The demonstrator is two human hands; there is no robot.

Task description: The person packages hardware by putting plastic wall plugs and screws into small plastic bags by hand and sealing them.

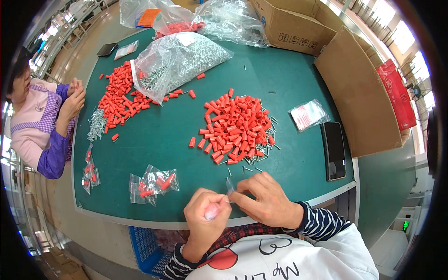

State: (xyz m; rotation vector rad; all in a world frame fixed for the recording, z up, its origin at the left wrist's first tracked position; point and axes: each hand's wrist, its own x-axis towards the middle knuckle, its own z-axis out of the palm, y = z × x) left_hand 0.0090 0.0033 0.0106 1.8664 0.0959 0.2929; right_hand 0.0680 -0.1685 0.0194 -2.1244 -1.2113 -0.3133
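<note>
At the table's near edge my left hand (205,217) is closed around a small clear plastic bag, which shows as a pinkish-white bulge (212,212) in the fist. Close beside it, my right hand (266,200) pinches a piece of clear plastic (230,185) between thumb and fingers; whether it belongs to the same bag I cannot tell. Just beyond the hands lies a heap of red plastic caps (238,126), with loose silver screws (263,151) along its right and near sides. To the left are filled clear bags with red caps (154,185).
A large clear sack of screws (182,60) lies beside another red cap pile (116,93). At right are a phone (334,151), a stack of small bags (309,115) and a cardboard box (361,93). A co-worker (46,116) works at the left edge. A blue basket (144,249) stands below.
</note>
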